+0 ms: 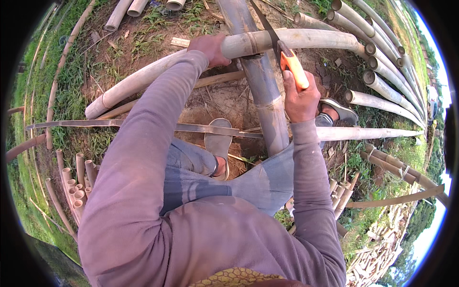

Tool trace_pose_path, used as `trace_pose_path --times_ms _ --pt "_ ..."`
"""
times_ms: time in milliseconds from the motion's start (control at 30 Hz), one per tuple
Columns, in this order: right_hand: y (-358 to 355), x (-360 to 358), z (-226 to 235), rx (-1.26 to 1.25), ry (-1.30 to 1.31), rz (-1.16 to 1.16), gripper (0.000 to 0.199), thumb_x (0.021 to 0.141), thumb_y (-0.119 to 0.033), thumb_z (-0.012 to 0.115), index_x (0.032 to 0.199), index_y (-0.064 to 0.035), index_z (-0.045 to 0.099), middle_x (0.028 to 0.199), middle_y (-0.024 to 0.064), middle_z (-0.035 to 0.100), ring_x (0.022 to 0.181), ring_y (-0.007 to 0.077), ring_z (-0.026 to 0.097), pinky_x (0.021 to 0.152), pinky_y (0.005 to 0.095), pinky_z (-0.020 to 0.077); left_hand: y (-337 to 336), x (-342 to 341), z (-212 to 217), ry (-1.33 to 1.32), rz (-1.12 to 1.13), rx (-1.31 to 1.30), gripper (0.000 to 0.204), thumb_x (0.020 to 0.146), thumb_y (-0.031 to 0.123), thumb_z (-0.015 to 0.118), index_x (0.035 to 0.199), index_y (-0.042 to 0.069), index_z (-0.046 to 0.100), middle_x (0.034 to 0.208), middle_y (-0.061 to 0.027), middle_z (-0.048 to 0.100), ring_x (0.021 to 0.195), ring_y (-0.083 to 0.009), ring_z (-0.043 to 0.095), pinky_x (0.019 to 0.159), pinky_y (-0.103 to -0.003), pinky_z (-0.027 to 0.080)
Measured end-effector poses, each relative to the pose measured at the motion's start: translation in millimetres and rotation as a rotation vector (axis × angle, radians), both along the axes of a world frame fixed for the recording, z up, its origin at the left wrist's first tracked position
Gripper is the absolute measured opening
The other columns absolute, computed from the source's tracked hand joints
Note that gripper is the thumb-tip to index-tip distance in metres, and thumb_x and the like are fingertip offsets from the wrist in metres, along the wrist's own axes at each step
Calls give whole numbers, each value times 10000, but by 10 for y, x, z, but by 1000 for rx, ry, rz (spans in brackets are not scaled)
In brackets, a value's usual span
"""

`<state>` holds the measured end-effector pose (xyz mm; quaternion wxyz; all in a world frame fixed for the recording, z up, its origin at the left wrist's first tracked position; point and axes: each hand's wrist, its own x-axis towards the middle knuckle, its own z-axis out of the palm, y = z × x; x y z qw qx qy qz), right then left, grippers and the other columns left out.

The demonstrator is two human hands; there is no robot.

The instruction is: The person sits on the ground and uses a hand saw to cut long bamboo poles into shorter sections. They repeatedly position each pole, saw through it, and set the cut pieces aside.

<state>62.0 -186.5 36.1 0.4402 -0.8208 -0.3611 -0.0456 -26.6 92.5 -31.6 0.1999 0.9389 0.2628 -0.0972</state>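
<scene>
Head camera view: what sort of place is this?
Probably an outdoor bamboo work yard: grass and bare soil cover the ground, many cut bamboo poles lie at the right, and a handsaw is held at a thick pole.

Sunlit grass (28, 191), brown soil (191, 114), trees (421, 221), bright sky (432, 235)

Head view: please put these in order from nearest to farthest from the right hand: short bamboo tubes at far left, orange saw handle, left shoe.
1. Orange saw handle: held in the grip of the right hand.
2. Left shoe: lower left of it.
3. Short bamboo tubes: far left.
</scene>
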Motion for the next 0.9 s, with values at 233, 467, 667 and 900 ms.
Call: trace_pose_path --times_ms 233,467,667,900 --pt "-1444 -825 40 34 181 -42 208 1007 -85 746 1144 60 688 909 112 759 806 143 717 766 304 567 71 1 -31 3 -1 -5 759 764 552 858 1356 135 626 1192 -159 774 1113 -377 742 998 -484 572" --pt "411 239 -81 -35 -71 -52 216 975 -190 801 1061 -16 705 759 141 706 652 263 715 648 383 553 80 81 22 -46 8 30 761 744 549 862 1343 150 616 1214 -149 762 1132 -377 730 986 -497 571" --pt "-751 -421 5 45 273 -35 194 991 -71 776 1123 46 695 863 87 745 734 128 687 694 297 553 68 -33 -107 -4 18 -5 774 743 542 857 1365 150 615 1208 -156 763 1124 -379 734 981 -494 576" --pt "-697 -286 -56 -5 -19 23 147 987 -66 775 1056 31 688 809 109 759 694 141 722 642 312 554 68 33 -146 -44 29 10 759 737 535 859 1342 140 628 1169 -164 770 1106 -374 739 965 -492 579"
